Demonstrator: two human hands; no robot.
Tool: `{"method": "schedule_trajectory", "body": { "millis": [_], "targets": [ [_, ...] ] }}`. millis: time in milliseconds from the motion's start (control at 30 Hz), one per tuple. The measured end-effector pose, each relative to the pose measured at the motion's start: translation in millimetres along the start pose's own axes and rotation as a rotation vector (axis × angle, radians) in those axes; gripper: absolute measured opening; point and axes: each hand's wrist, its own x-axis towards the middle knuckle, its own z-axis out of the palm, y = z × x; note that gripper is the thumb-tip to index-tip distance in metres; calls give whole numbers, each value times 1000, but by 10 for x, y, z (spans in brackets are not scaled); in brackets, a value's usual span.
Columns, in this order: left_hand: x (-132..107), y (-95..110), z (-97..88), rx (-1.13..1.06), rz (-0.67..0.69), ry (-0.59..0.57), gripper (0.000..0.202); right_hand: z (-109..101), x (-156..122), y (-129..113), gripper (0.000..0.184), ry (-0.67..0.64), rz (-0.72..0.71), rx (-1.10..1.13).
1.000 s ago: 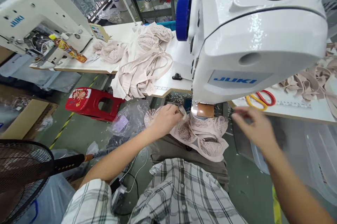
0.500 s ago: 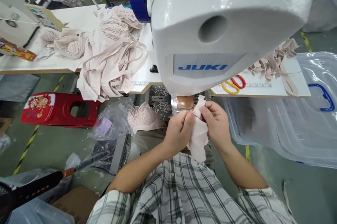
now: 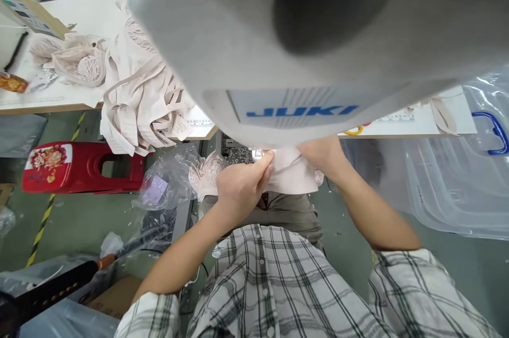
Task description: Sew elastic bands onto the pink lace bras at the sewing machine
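Observation:
A pale pink lace garment (image 3: 292, 174) is held up just under the head of the white JUKI sewing machine (image 3: 294, 52). My left hand (image 3: 242, 187) is closed, pinching the garment's left edge near the machine's foot. My right hand (image 3: 324, 152) reaches up behind the machine head at the garment's right side; its fingers are hidden. A lace cup of the same garment (image 3: 207, 174) hangs to the left of my left hand.
A heap of pink straps and lace pieces (image 3: 139, 99) lies on the white table (image 3: 59, 102) at left. A red plastic stool (image 3: 79, 166) stands below it. Clear plastic bins (image 3: 457, 179) sit at right, plastic bags (image 3: 167, 184) by my knee.
My head has dropped closer under the machine, which now fills the top of the view. Both hands have lifted the garment up to the machine's foot; my right hand has gone behind the head.

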Motion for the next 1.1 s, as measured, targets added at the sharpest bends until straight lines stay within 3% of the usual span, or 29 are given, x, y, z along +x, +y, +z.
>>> {"method": "schedule_trajectory", "body": {
  "millis": [133, 267, 467, 800, 1100],
  "targets": [
    [53, -5, -53, 65, 43, 13, 42, 1, 122, 21, 16, -42, -39, -136],
    [95, -8, -79, 106, 34, -16, 44, -35, 168, -65, 14, -84, -41, -186],
    [114, -3, -85, 33, 4, -30, 44, -25, 166, -56, 4, -69, -63, -200],
    [114, 3, -93, 100, 25, -5, 44, -3, 169, 30, 10, -34, -117, -175],
    [135, 7, -100, 72, 33, -8, 42, 8, 173, 57, 2, -14, -137, -179]
  ]
}}
